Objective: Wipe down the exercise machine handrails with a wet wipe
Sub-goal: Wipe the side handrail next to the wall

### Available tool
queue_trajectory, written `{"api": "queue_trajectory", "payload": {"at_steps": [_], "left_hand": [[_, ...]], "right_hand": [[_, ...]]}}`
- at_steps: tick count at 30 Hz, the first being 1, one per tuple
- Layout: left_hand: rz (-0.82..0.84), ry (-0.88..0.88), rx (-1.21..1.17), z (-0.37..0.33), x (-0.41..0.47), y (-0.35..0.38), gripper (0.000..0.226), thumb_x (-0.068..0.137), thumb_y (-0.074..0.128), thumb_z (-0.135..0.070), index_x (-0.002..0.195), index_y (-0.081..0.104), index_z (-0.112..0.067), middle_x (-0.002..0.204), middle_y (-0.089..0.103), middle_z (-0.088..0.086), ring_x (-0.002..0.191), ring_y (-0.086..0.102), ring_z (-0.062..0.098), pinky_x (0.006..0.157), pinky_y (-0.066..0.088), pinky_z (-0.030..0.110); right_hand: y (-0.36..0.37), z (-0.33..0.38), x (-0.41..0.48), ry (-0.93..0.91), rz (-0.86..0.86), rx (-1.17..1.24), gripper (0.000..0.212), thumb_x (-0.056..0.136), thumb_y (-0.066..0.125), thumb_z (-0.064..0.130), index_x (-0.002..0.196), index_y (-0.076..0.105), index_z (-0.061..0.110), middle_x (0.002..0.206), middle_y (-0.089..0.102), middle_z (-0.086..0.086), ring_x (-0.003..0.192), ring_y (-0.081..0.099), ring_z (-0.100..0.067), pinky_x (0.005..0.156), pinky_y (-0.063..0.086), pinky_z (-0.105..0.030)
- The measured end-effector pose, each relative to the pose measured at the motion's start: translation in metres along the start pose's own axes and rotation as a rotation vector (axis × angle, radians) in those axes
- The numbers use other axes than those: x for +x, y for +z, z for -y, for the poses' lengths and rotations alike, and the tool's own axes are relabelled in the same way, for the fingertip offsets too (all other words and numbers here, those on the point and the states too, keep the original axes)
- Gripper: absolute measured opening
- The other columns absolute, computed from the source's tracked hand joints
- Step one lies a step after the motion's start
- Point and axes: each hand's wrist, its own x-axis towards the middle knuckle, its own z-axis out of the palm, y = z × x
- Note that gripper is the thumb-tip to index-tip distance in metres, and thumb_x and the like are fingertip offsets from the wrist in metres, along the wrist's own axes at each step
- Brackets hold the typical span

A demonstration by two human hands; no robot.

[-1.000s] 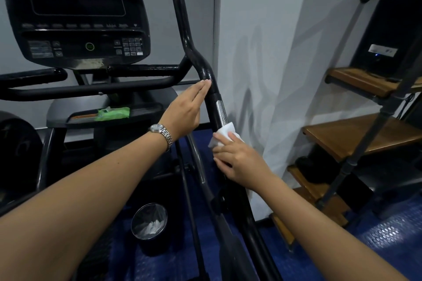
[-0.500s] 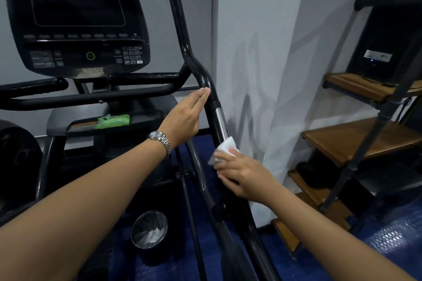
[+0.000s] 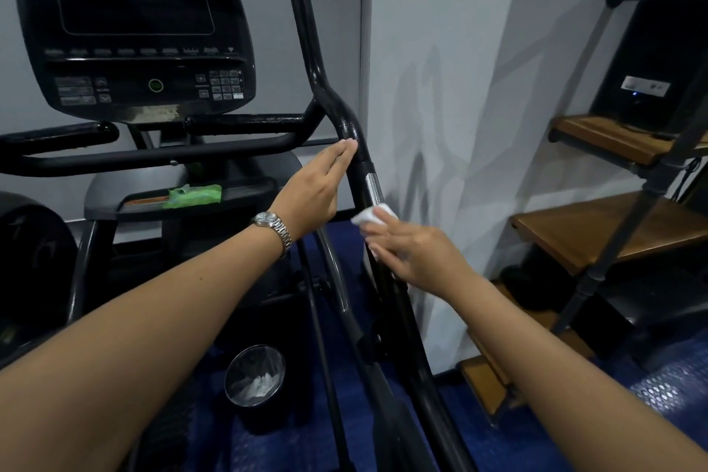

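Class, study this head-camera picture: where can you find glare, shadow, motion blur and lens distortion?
Head view: glare glints on the glossy black handrail and its silver metal plate; soft shadows of the machine fall on the white pillar; the right hand and wet wipe look slightly motion-blurred; the wide-angle lens stretches everything toward the lower corners.

The right hand (image 3: 417, 255) with the crumpled white wet wipe (image 3: 369, 214) travels down the black tubular handrail (image 3: 346, 126) half a second ago and now sits higher again, the wipe just below the silver metal strip (image 3: 374, 190). Its fingers, sharply seen and curled earlier, are now blurred, so their hold on the wipe cannot be read.
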Motion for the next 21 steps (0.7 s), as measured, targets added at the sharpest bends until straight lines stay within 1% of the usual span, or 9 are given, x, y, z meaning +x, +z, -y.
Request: {"api": "queue_trajectory", "payload": {"at_steps": [3, 5, 8, 11, 13, 15, 17, 19, 21], "left_hand": [[-0.005, -0.019, -0.003, -0.002, 0.000, 0.003, 0.067, 0.072, 0.044, 0.016, 0.138, 0.036, 0.010, 0.136, 0.045, 0.025, 0.126, 0.046, 0.033, 0.108, 0.034, 0.031], [-0.008, -0.019, 0.004, -0.002, -0.001, 0.003, 0.065, 0.073, 0.042, 0.015, 0.138, 0.036, 0.009, 0.136, 0.045, 0.024, 0.126, 0.046, 0.033, 0.109, 0.033, 0.031], [0.001, -0.012, 0.015, -0.001, -0.002, 0.001, 0.062, 0.075, 0.039, 0.012, 0.137, 0.037, 0.010, 0.135, 0.047, 0.024, 0.125, 0.047, 0.032, 0.108, 0.033, 0.030], [-0.009, -0.010, 0.002, -0.003, -0.001, 0.002, 0.063, 0.073, 0.041, 0.013, 0.136, 0.037, 0.011, 0.135, 0.046, 0.026, 0.126, 0.046, 0.033, 0.109, 0.032, 0.030], [-0.011, -0.018, -0.003, -0.004, -0.001, 0.003, 0.063, 0.073, 0.038, 0.012, 0.136, 0.037, 0.011, 0.136, 0.045, 0.026, 0.127, 0.046, 0.033, 0.109, 0.032, 0.031], [-0.018, -0.018, -0.001, -0.003, -0.001, 0.002, 0.063, 0.073, 0.038, 0.011, 0.136, 0.037, 0.011, 0.136, 0.046, 0.025, 0.127, 0.046, 0.033, 0.109, 0.033, 0.031], [-0.016, -0.010, 0.003, -0.002, -0.001, -0.001, 0.063, 0.073, 0.039, 0.012, 0.136, 0.038, 0.010, 0.134, 0.047, 0.024, 0.125, 0.047, 0.031, 0.108, 0.034, 0.029], [-0.009, 0.003, 0.022, 0.000, -0.001, -0.003, 0.061, 0.074, 0.037, 0.009, 0.135, 0.040, 0.011, 0.132, 0.050, 0.024, 0.122, 0.049, 0.031, 0.106, 0.035, 0.029], [-0.002, 0.003, 0.018, 0.001, 0.000, -0.003, 0.060, 0.077, 0.030, 0.003, 0.135, 0.040, 0.010, 0.132, 0.050, 0.024, 0.121, 0.050, 0.031, 0.106, 0.034, 0.027]], "right_hand": [[0.013, 0.003, 0.016, 0.092, 0.011, -0.045, 0.031, 0.093, 0.045, 0.027, 0.099, 0.074, 0.016, 0.126, 0.063, 0.008, 0.128, 0.048, -0.012, 0.063, 0.059, -0.038], [0.015, 0.006, 0.008, 0.089, 0.042, -0.027, 0.031, 0.093, 0.045, 0.027, 0.102, 0.073, 0.016, 0.127, 0.062, 0.009, 0.130, 0.047, -0.013, 0.064, 0.059, -0.038], [0.004, 0.002, -0.003, 0.018, 0.005, 0.037, 0.026, 0.091, 0.053, 0.024, 0.106, 0.072, 0.016, 0.121, 0.066, 0.007, 0.125, 0.052, -0.012, 0.068, 0.060, -0.036], [0.002, -0.002, 0.021, 0.063, -0.035, 0.021, 0.020, 0.089, 0.060, 0.017, 0.102, 0.074, 0.014, 0.123, 0.065, 0.006, 0.125, 0.051, -0.013, 0.069, 0.060, -0.039], [0.012, 0.002, 0.034, 0.093, -0.024, -0.019, 0.016, 0.087, 0.063, 0.011, 0.098, 0.075, 0.011, 0.123, 0.065, 0.004, 0.127, 0.049, -0.016, 0.071, 0.059, -0.036], [0.017, 0.005, 0.031, 0.075, -0.005, -0.041, 0.013, 0.086, 0.062, 0.010, 0.091, 0.074, 0.008, 0.114, 0.070, 0.003, 0.126, 0.052, -0.019, 0.068, 0.059, -0.032], [0.014, 0.006, 0.017, 0.002, 0.036, -0.045, 0.018, 0.089, 0.056, 0.014, 0.084, 0.073, 0.008, 0.102, 0.071, 0.004, 0.126, 0.052, -0.017, 0.067, 0.057, -0.031], [0.008, 0.004, 0.011, -0.057, 0.029, -0.046, 0.025, 0.091, 0.051, 0.020, 0.083, 0.074, 0.012, 0.101, 0.071, 0.009, 0.128, 0.049, -0.010, 0.069, 0.056, -0.026], [0.006, 0.000, 0.021, -0.054, -0.033, -0.065, 0.026, 0.090, 0.051, 0.020, 0.082, 0.075, 0.014, 0.103, 0.072, 0.008, 0.124, 0.052, -0.009, 0.065, 0.057, -0.027]]}}
